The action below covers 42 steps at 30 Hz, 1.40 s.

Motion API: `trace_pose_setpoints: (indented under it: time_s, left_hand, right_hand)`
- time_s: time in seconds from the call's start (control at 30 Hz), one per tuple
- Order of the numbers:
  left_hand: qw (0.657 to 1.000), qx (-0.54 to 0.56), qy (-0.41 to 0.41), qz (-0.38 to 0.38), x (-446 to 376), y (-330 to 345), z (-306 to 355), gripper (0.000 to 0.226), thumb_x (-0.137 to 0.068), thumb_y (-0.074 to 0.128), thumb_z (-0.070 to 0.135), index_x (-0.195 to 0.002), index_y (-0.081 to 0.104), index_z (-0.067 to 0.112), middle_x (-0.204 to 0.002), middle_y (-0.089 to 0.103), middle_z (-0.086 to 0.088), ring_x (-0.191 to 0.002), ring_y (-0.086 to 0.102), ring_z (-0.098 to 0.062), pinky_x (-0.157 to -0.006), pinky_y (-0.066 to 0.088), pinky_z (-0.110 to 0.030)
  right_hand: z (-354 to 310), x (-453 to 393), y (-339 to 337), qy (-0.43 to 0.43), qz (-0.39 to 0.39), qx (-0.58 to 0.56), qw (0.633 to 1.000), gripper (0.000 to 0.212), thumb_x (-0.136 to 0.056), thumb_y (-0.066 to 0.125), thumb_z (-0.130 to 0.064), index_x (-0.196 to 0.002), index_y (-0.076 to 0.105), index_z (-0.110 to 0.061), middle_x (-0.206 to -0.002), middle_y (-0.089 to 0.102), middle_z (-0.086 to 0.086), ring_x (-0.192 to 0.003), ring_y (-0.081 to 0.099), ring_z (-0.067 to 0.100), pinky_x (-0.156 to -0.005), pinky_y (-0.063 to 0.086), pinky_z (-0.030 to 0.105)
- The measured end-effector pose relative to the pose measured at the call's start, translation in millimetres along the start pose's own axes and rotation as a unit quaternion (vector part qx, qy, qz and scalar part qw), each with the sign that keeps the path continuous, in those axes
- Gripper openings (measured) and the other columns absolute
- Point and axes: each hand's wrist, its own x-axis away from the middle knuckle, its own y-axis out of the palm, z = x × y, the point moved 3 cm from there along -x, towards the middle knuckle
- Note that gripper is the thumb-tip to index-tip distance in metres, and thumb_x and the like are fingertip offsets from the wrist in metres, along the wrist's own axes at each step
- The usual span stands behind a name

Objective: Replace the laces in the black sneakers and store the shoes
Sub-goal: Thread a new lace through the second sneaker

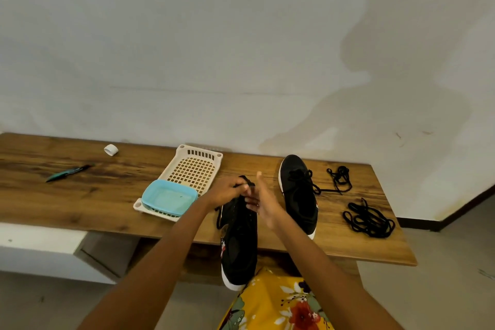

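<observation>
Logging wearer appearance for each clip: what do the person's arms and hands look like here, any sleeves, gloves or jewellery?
Both arms are bare up to the frame edge, with no sleeves showing. The left hand and right hand wear no gloves; no rings, watch or bracelets are visible. Below them shows yellow floral clothing with red and white flowers.

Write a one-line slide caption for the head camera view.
Both hands, left hand and right hand, work a lace on one black sneaker at the table edge; the second sneaker lies alongside.
</observation>
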Motion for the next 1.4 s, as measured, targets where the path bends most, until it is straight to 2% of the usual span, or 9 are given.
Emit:
trace_pose_setpoints:
  time_s: [0.1,0.23,0.33,0.5,0.77,0.97,1.07,1.23,1.4]
  left_hand:
    - [0.997,-0.019,-0.028,-0.066,7.2,-5.6,4.7,0.023,-0.095,0.048,0.016,-0.081,0.066,0.011,-0.083,0.058,0.001,-0.073,0.054,-0.009,-0.07,0.042,-0.021]
    - [0.988,-0.058,-0.098,-0.1,18.2,-14.7,-8.4,0.026,-0.096,0.046,0.011,-0.085,0.068,0.004,-0.057,0.047,0.004,-0.053,0.043,-0.005,-0.062,0.036,-0.019]
    - [0.984,-0.07,-0.152,-0.066,22.6,-21.3,-19.7,0.026,-0.095,0.045,0.01,-0.093,0.069,-0.001,-0.058,0.049,0.0,-0.055,0.044,-0.008,-0.06,0.036,-0.017]
    - [0.995,-0.054,-0.077,-0.018,17.9,-22.9,1.4,0.025,-0.096,0.045,0.016,-0.097,0.068,0.006,-0.074,0.057,0.001,-0.071,0.051,-0.012,-0.075,0.04,-0.028]
    - [0.98,-0.069,-0.13,0.133,15.2,-40.9,-10.0,0.023,-0.094,0.04,0.016,-0.091,0.063,0.013,-0.091,0.059,-0.004,-0.087,0.053,-0.022,-0.075,0.036,-0.032]
    - [0.958,-0.113,-0.214,0.155,23.1,-28.6,-38.5,0.03,-0.096,0.041,0.023,-0.116,0.061,0.014,-0.117,0.061,-0.004,-0.108,0.055,-0.023,-0.09,0.042,-0.035]
    - [0.967,-0.135,-0.144,0.16,19.7,-18.8,-36.5,0.037,-0.091,0.052,0.021,-0.127,0.055,0.015,-0.123,0.057,-0.008,-0.115,0.051,-0.026,-0.095,0.041,-0.037]
    - [0.979,-0.137,0.04,0.148,12.7,-0.3,-8.7,0.031,-0.084,0.067,0.021,-0.115,0.067,0.022,-0.116,0.066,0.003,-0.112,0.055,-0.015,-0.107,0.024,-0.037]
    - [0.982,-0.048,0.033,0.181,15.4,6.9,-9.8,0.019,-0.084,0.066,0.011,-0.102,0.073,0.011,-0.097,0.071,-0.006,-0.084,0.06,-0.011,-0.076,0.044,-0.019]
  right_hand:
    - [-25.7,-5.1,2.8,0.012,-0.013,-0.099,0.995,0.024,-0.099,0.045,-0.03,-0.09,0.059,-0.013,-0.084,0.06,0.002,-0.074,0.054,0.013,-0.069,0.046,0.026]
    - [-56.1,-3.0,-7.8,-0.042,0.043,-0.103,0.993,0.029,-0.103,0.037,-0.022,-0.088,0.06,-0.014,-0.081,0.061,0.001,-0.071,0.054,0.012,-0.069,0.044,0.027]
    - [-58.6,-1.6,-10.9,-0.071,0.038,0.017,0.997,0.031,-0.103,0.034,-0.023,-0.097,0.063,-0.012,-0.083,0.061,-0.001,-0.073,0.054,0.01,-0.066,0.044,0.022]
    - [-26.0,-4.5,7.7,-0.097,-0.043,0.31,0.945,0.029,-0.099,0.046,-0.018,-0.125,0.054,-0.01,-0.11,0.06,0.005,-0.091,0.055,0.011,-0.063,0.046,0.016]
    - [-11.4,-13.2,10.9,-0.096,-0.102,0.381,0.914,0.027,-0.101,0.038,-0.015,-0.121,0.055,-0.006,-0.077,0.056,-0.005,-0.061,0.046,0.004,-0.052,0.038,0.013]
    - [-9.1,-23.8,-7.9,-0.103,-0.102,0.488,0.861,0.029,-0.097,0.041,-0.004,-0.123,0.052,-0.011,-0.093,0.064,-0.001,-0.089,0.06,0.014,-0.075,0.047,0.023]
    - [-12.4,-27.9,-8.9,-0.135,-0.052,0.503,0.852,0.016,-0.096,0.049,-0.013,-0.108,0.06,-0.013,-0.088,0.068,-0.002,-0.093,0.062,0.012,-0.088,0.048,0.031]
    - [-19.6,-27.4,2.5,-0.174,-0.002,0.462,0.87,0.014,-0.089,0.063,-0.026,-0.079,0.055,-0.026,-0.074,0.065,-0.006,-0.077,0.063,0.013,-0.075,0.049,0.032]
    - [-14.6,-22.0,-6.4,-0.162,0.01,0.375,0.912,0.019,-0.087,0.067,-0.018,-0.087,0.049,-0.024,-0.082,0.06,-0.003,-0.083,0.059,0.016,-0.076,0.049,0.035]
